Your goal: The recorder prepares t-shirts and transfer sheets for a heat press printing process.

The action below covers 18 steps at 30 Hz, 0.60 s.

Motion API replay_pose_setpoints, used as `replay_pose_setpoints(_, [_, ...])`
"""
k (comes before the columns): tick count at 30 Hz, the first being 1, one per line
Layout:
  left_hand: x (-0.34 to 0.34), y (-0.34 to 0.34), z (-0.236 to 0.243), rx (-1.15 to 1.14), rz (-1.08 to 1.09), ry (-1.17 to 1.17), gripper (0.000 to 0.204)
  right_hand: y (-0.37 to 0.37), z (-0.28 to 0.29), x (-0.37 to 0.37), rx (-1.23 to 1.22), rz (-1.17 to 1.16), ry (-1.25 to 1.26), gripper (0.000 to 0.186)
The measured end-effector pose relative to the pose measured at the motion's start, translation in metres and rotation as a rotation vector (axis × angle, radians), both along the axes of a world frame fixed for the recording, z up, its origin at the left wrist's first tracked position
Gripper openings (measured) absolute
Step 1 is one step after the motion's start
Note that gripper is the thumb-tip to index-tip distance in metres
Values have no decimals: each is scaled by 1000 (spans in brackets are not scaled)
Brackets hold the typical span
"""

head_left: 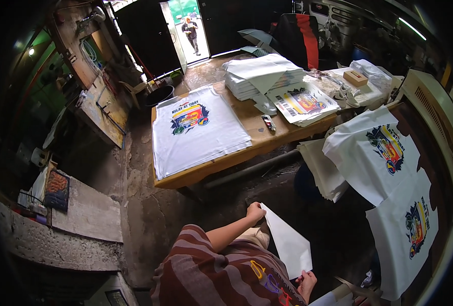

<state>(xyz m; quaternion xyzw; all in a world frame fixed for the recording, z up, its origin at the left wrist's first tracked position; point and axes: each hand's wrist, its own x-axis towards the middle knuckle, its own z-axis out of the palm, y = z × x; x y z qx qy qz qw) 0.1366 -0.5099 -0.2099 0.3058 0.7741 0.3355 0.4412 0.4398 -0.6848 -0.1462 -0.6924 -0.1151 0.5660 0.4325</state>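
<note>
Between my two hands hangs a plain white sheet (289,245), held close in front of my body. My left hand (257,212) is closed on its far upper corner. Lower down, my right hand (306,283) pinches the near right corner between thumb and fingers. The sheet looks flat and stiff; whether it is paper or cloth I cannot tell. To the right, two white printed shirt panels, an upper one (356,145) and a lower one (389,224), lie on a dark sloping surface. Pale sheets (321,171) hang just left of the upper panel.
A wooden table (211,166) ahead carries white printed panels (211,143), a tall stack of white cloth (252,71), printed sheets (308,104) and a small tube-like item (268,123). A brown box (355,78) sits at the back right. Far off, a person (190,34) stands in the doorway.
</note>
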Motion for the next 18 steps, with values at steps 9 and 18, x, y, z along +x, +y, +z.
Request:
replay_pose_setpoints(9, [-24,-4,32,3,96,-171,15,34,35,-7,350,194,-149,18])
replay_pose_setpoints(18, [-37,-8,-1,-123,266,-255,21,19,22,-10,331,235,-107,14])
